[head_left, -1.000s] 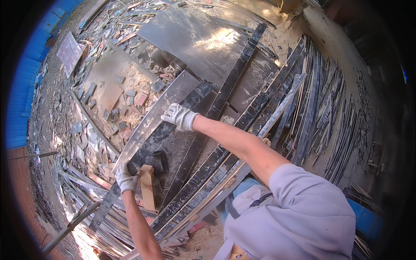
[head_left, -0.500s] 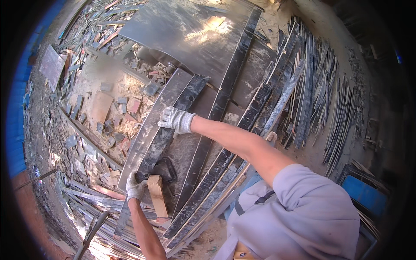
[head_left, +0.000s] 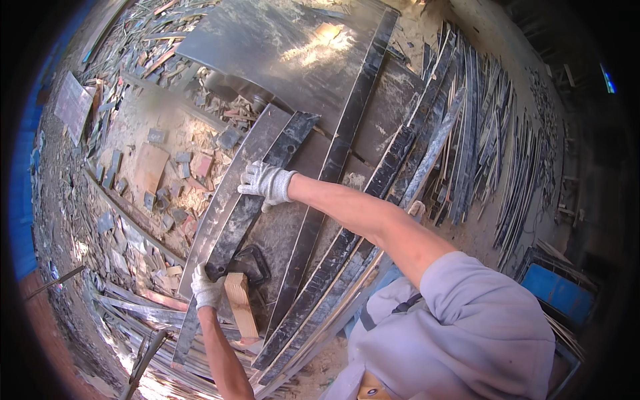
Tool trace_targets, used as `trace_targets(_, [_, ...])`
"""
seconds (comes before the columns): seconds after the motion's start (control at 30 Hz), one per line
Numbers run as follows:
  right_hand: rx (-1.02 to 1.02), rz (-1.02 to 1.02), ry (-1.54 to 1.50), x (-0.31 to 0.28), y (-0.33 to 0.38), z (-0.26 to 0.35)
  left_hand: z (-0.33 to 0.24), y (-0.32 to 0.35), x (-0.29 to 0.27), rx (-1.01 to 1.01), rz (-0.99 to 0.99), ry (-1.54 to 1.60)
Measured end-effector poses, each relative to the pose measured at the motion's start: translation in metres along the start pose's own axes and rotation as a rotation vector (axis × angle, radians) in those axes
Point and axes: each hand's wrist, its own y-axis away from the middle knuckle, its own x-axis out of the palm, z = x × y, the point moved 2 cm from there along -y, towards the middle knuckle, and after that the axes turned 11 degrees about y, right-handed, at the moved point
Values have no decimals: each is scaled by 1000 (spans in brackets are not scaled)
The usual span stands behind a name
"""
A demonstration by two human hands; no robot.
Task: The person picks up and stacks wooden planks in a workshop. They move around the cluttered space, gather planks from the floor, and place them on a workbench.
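A long dark stone strip (head_left: 257, 183) lies slanted across a larger grey slab (head_left: 280, 233). My right hand (head_left: 265, 183), in a white knit glove, grips the strip about halfway along its left edge. Wearing the same kind of glove, my left hand (head_left: 208, 288) holds the strip's near end. Right beside that hand a short wooden block (head_left: 240, 305) and a black handled tool (head_left: 248, 263) rest on the slab. A paler stone strip (head_left: 223, 203) lies alongside on the left.
More long dark strips (head_left: 347, 127) fan out to the right, with thin offcuts (head_left: 480, 127) stacked beyond them. A big polished slab (head_left: 280, 47) lies at the top. Broken stone and tile scraps (head_left: 153, 180) cover the sandy ground on the left. A blue object (head_left: 559, 293) sits at the right.
The view has drifted slightly. My right hand slid a little down the strip while my left hand stayed at its near end by the wooden block.
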Motion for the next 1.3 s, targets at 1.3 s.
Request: trace_targets(1.3, [436, -427, -533, -156, 62, 230, -147, 190, -115, 407, -936, 380])
